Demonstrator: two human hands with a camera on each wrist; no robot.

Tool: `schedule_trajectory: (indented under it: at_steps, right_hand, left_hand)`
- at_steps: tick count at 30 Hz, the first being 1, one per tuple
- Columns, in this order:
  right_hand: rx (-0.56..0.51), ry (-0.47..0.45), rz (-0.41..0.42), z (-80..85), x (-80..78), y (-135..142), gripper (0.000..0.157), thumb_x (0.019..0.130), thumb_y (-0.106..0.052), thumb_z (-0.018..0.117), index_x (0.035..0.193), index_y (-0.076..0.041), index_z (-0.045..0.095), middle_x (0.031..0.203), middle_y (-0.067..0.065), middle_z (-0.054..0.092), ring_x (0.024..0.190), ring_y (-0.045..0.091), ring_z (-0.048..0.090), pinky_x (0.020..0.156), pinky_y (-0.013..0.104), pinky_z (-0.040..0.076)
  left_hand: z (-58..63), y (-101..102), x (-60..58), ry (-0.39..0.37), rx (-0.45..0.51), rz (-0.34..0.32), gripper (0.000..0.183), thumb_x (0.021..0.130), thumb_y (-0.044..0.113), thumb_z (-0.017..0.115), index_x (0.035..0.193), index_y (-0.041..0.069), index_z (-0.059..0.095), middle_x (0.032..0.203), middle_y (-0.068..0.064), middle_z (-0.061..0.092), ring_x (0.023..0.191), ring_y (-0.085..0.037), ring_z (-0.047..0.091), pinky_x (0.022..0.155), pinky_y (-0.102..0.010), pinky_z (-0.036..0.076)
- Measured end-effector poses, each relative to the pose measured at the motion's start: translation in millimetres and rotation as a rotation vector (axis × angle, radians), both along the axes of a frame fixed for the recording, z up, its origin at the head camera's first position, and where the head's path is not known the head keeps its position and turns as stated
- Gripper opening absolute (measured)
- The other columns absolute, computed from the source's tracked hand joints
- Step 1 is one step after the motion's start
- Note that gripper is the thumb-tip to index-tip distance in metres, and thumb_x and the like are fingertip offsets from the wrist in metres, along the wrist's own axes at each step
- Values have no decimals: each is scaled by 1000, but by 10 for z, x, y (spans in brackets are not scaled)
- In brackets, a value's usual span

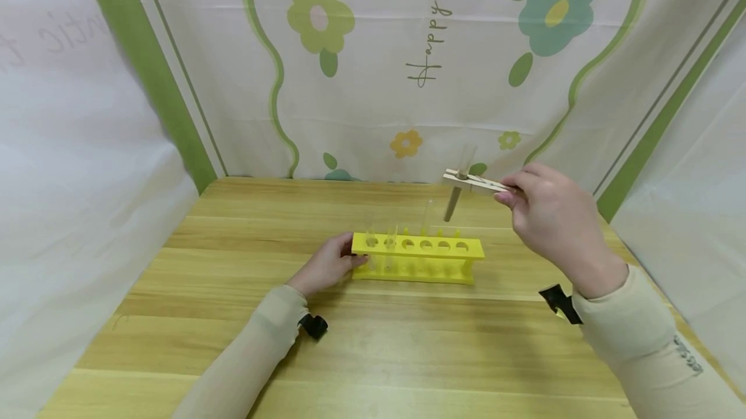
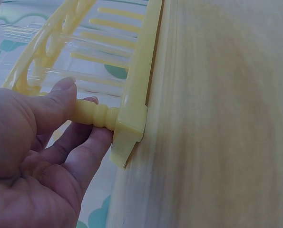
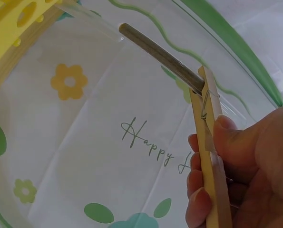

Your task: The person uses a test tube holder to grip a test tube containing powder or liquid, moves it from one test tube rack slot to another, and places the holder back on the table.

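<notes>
My left hand [image 1: 327,265] grips the end post of a yellow test tube rack [image 1: 419,280], thumb on one side and fingers on the other in the left wrist view. Two clear test tubes [image 1: 392,241] stand in the rack's leftmost holes. Another clear tube [image 1: 428,215] rises at its back row, where short pegs show. To the right, my right hand [image 1: 556,225] holds a wooden test tube clamp [image 3: 209,142] between thumb and fingers. The clamp's jaws close round a tilted test tube [image 3: 160,54] with grey-brown contents, raised above the table behind the rack.
The rack stands on a wooden table [image 1: 373,348]. A white cloth [image 1: 373,95] printed with flowers and writing hangs beyond its far edge. White cloth walls [image 1: 87,179] flank the table left and right. A black strap [image 1: 315,326] sits at the left cuff.
</notes>
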State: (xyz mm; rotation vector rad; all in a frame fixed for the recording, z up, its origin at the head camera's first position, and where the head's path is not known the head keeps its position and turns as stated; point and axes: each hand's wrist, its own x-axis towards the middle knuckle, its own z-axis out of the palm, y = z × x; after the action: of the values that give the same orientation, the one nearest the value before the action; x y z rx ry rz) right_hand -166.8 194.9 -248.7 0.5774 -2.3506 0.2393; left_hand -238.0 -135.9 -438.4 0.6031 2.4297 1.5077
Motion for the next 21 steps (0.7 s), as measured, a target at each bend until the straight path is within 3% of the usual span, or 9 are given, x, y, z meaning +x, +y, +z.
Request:
schedule_trajectory:
  at_steps: [21]
  right_hand:
    - [-11, -17, -29, 59, 23, 26, 9, 80, -13, 71, 85, -5, 70, 73, 0, 54, 57, 16, 50, 45, 35, 40]
  left_hand:
    - [36, 7, 22, -6, 2, 4, 29, 89, 23, 60, 118, 27, 54, 109, 8, 60, 95, -12, 58, 76, -31, 48]
